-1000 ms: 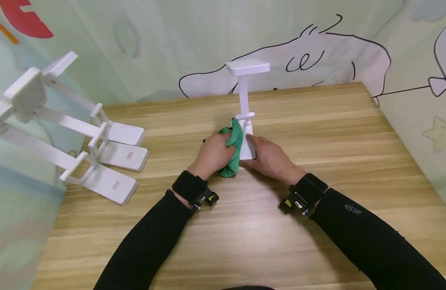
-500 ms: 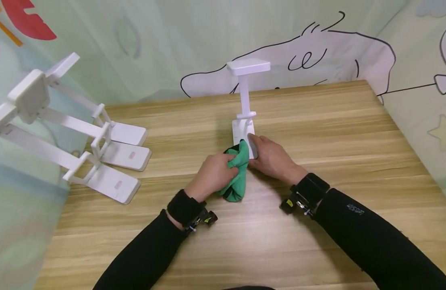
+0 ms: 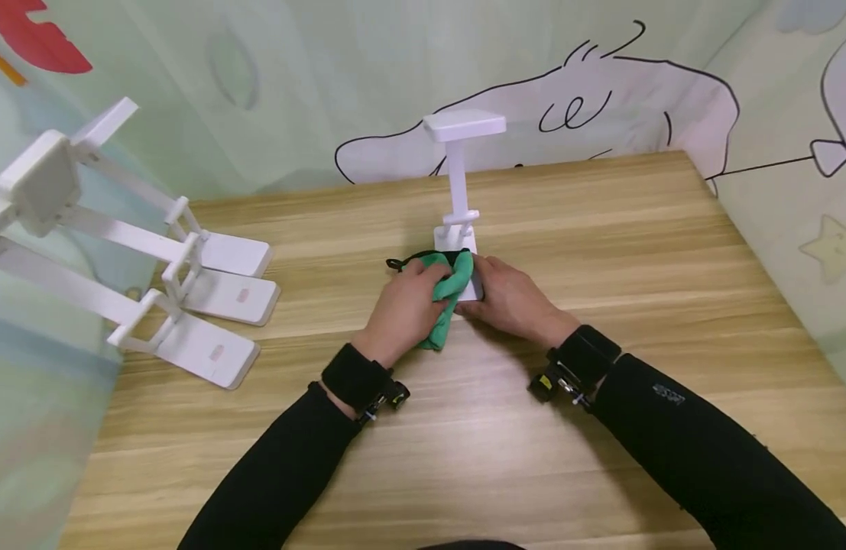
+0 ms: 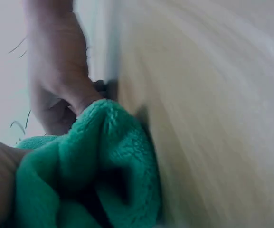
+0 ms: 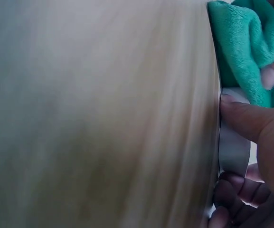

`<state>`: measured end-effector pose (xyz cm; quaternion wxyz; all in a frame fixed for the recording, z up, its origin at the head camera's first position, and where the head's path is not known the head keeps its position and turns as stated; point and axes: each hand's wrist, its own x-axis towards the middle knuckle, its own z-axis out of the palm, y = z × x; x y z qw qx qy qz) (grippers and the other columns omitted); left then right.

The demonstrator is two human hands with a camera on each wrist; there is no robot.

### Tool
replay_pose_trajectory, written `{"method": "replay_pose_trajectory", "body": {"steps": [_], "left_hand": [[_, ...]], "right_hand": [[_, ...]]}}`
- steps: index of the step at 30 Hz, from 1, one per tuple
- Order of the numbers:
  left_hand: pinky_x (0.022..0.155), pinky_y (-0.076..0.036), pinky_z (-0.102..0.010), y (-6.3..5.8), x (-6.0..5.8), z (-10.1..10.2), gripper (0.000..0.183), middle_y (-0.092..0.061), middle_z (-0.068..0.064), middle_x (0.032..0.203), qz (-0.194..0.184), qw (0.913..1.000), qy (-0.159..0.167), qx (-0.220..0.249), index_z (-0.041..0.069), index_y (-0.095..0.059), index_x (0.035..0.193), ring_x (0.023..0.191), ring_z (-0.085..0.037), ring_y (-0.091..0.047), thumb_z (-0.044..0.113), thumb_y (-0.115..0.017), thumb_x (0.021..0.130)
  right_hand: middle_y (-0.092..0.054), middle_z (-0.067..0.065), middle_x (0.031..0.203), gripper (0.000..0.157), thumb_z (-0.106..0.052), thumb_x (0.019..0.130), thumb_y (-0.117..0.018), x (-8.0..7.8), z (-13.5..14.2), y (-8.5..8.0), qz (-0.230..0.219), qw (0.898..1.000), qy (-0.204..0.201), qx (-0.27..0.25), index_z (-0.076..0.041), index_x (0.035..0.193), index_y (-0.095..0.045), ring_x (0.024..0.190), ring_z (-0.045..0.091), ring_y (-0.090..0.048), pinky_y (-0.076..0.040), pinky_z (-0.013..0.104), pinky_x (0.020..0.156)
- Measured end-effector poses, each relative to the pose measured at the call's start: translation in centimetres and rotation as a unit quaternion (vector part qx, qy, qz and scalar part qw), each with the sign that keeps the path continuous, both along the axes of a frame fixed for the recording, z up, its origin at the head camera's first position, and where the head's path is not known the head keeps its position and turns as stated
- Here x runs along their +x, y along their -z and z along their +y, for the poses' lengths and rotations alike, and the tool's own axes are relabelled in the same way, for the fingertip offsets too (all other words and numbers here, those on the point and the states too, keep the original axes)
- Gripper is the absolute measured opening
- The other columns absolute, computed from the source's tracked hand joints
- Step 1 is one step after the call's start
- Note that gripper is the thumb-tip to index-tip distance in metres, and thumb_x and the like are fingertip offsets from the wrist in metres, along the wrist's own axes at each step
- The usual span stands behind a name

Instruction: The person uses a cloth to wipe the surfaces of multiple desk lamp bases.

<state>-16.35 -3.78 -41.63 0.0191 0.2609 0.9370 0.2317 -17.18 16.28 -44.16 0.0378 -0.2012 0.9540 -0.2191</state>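
Observation:
A white stand with a flat base, an upright post and a rectangular top plate stands toward the back of the wooden table. My left hand grips a bunched green cloth with a black edge and loop, which lies over part of the base. In the left wrist view the plush cloth fills the lower part. My right hand holds the near end of the base from the right. Its thumb and curled fingers bracket the base's end in the right wrist view.
Several similar white stands, with bases such as the nearest base, stand in a row at the table's left edge. The wooden table backs onto a curtain printed with cartoon drawings.
My left hand drew the green cloth toward the near end of the base, then moved it forward again across the base. My right hand has stayed at the base.

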Motion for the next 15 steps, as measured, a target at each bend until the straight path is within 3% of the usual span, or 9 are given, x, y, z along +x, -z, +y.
{"method": "replay_pose_trajectory", "body": {"steps": [5,11,15], "left_hand": [[0.07,-0.053,-0.036,0.9,0.1,0.4,0.035,-0.054,-0.011,0.102,0.039,0.9992,0.003,-0.011,0.013,-0.056,0.117,0.088,-0.02,-0.053,0.026,-0.071,0.088],[0.062,-0.051,-0.037,1.2,-0.2,-1.1,0.023,-0.055,-0.006,0.091,0.012,0.9995,-0.024,-0.015,0.012,-0.056,0.105,0.08,-0.018,-0.052,0.026,-0.067,0.09],[0.063,-0.05,-0.04,0.2,-1.5,-2.5,0.027,-0.06,-0.008,0.09,-0.03,0.9958,-0.08,-0.033,0.008,-0.058,0.111,0.081,-0.021,-0.056,0.021,-0.063,0.088]], "right_hand": [[-0.057,0.02,0.123,0.085,-0.045,0.082,-0.073,-0.1,0.4,0.0,-0.006,1.0,0.007,0.002,-0.005,0.146,-0.034,0.106,0.032,-0.057,-0.049,0.051,0.089],[-0.053,0.023,0.13,0.092,-0.048,0.082,-0.073,-0.2,0.3,0.0,-0.023,1.0,0.013,0.009,-0.003,0.149,-0.03,0.106,0.03,-0.056,-0.049,0.049,0.088],[-0.054,0.023,0.13,0.093,-0.047,0.081,-0.074,-0.3,0.0,-0.1,-0.024,1.0,0.01,0.006,-0.003,0.149,-0.03,0.105,0.03,-0.056,-0.05,0.048,0.087]]}}
